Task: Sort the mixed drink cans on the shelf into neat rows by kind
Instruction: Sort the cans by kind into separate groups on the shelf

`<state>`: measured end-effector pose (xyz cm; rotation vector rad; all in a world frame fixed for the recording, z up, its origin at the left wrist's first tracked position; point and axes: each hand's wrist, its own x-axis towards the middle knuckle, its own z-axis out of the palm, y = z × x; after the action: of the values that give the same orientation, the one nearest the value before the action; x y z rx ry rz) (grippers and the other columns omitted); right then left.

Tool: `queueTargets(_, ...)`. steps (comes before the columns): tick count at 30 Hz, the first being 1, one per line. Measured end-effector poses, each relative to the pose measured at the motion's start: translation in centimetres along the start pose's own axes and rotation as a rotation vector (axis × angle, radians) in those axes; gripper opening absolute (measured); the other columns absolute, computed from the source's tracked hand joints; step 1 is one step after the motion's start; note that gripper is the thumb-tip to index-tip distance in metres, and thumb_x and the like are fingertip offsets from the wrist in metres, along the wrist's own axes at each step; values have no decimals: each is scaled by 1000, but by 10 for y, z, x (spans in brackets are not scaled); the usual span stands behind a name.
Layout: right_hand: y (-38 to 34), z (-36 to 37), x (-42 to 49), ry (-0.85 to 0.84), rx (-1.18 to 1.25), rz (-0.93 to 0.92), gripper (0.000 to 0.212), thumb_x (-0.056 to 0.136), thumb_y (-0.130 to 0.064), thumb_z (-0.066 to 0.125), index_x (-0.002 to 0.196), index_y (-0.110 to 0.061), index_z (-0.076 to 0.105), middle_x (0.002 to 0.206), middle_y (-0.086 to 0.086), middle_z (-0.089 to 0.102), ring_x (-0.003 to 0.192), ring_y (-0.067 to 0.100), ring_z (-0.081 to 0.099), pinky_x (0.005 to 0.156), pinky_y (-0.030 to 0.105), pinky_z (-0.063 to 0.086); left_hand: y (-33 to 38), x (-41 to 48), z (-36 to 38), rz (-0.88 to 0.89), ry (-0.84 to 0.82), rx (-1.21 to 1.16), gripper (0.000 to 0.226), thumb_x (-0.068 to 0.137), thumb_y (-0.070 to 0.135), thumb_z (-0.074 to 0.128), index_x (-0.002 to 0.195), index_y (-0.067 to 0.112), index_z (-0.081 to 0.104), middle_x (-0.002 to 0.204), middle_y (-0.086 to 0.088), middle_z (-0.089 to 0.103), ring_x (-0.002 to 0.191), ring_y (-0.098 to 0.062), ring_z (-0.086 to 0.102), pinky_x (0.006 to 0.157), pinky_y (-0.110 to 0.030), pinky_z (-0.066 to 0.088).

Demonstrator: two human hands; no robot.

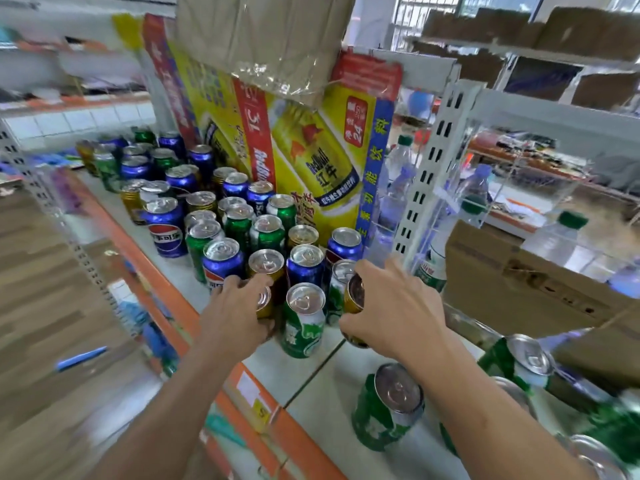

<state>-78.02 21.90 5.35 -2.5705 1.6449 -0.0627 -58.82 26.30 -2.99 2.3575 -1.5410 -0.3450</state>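
Several blue, green and gold drink cans stand mixed on the white shelf (311,372). My left hand (235,313) grips a gold can (265,301) at the front of the cluster, just in front of another gold can (266,263). My right hand (391,310) holds a second gold can (355,299), tilted, beside a green-and-white can (304,320). A blue can (165,230) stands at the left edge of the group. More green cans (388,407) stand to the right, near my right forearm.
A large yellow energy-drink carton (322,161) leans at the back under a brown box. The shelf's orange front edge (242,386) runs diagonally. A perforated white upright (429,174) and a clear divider separate water bottles (398,188) and a cardboard box (519,278).
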Motion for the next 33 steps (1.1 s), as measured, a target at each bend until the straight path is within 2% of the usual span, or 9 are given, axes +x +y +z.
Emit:
queueTargets(5,17,-10,-14,93,109,26,52,79,-47,65,124,-34,42,111,-1,43,79,22,47,66,30,38,22,-23,-40,136,267,-122,59,74,30,78,127,38,53,118,0,42,115,-28,39,93,-35,33)
queueTargets(10,48,-21,-42,223,263,103,62,81,-54,66,133,-40,36,123,-4,41,100,27,54,77,33,42,78,-52,-55,355,346,-242,61,73,36,78,128,44,53,113,10,37,115,-15,33,87,-29,32)
queueTargets(13,75,-27,-70,317,353,160,67,78,-55,70,134,-40,38,126,-6,40,106,25,55,86,38,49,119,-66,-43,493,365,-260,63,68,35,80,125,42,56,110,9,40,110,-17,38,85,-29,31)
queueTargets(18,139,-35,-134,502,443,334,70,73,-50,76,134,-36,43,122,-9,42,101,17,56,86,32,49,203,-95,-12,716,227,-332,65,66,40,83,125,43,56,114,5,44,112,-25,46,86,-32,38)
queueTargets(20,169,-37,-165,574,451,433,67,73,-47,78,131,-34,47,117,-10,43,101,17,56,84,29,47,238,-112,3,804,172,-335,69,65,42,84,127,44,55,117,4,44,114,-24,46,87,-34,41)
queueTargets(25,236,-41,-245,709,438,631,59,69,-40,81,121,-31,54,110,-7,49,96,13,54,81,29,45,318,-162,36,1025,16,-384,70,69,41,81,128,53,45,116,13,37,116,-17,43,86,-28,42)
queueTargets(29,274,-41,-306,768,407,759,58,65,-53,77,117,-33,59,103,-6,56,93,13,55,81,31,47,360,-204,58,1155,-108,-409,67,72,49,75,129,58,40,110,24,27,107,-3,34,87,-22,35)
queueTargets(31,289,-39,-336,810,393,814,58,63,-63,72,112,-32,63,97,-7,59,91,14,58,78,32,48,376,-223,66,1199,-185,-440,67,70,49,77,126,58,42,108,26,29,102,-1,38,87,-21,38)
queueTargets(33,300,-38,-363,815,383,856,51,63,-61,69,104,-31,68,88,-8,61,85,14,58,71,31,46,390,-239,72,1230,-265,-463,67,67,47,79,123,58,44,107,28,34,99,0,45,85,-19,41)
